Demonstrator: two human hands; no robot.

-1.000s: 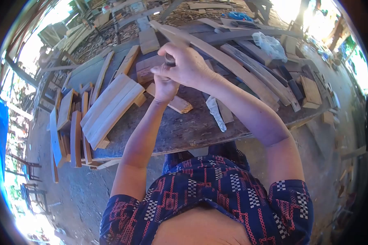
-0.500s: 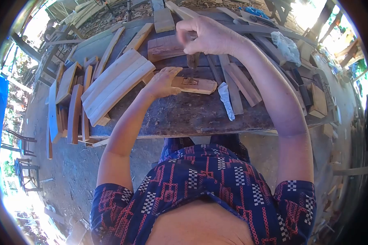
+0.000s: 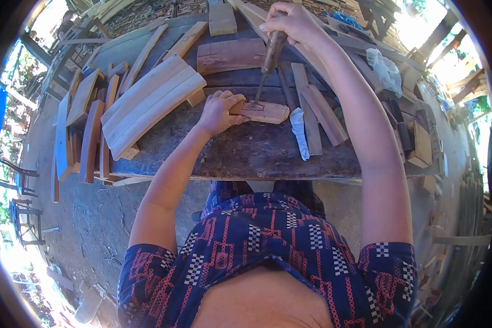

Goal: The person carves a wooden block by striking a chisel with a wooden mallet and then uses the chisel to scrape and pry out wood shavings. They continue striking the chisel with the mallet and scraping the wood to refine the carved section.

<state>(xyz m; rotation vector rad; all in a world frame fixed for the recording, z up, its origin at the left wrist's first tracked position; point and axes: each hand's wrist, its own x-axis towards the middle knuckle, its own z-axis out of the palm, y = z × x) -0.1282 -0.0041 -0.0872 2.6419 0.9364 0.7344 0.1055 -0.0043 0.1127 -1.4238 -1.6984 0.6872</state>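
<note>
A small light wooden block [image 3: 273, 113] lies on the dark workbench, with a recess cut into its upper face. My left hand [image 3: 222, 112] is closed round the block's left end, thumb along the near side. Above it, my right hand [image 3: 294, 24] grips the upper end of a chisel [image 3: 273, 53] by its wooden handle. The chisel leans with its top to the right, and its narrow blade meets the block at the recess. The exact edge of the blade is too small to make out. A crumpled white strip [image 3: 299, 133] lies just right of the block.
A wide pale board [image 3: 153, 104] and several wooden pieces fill the bench's left side. Behind the block sits a reddish timber [image 3: 229, 56]. Narrow slats [image 3: 323, 113], a clear plastic bag [image 3: 384, 71] and a wood block [image 3: 420, 146] lie to the right.
My right hand has moved up and right, tilting the chisel from nearly upright. My left fingers, more stretched before, are now curled round the block's end. The view has shifted slightly.
</note>
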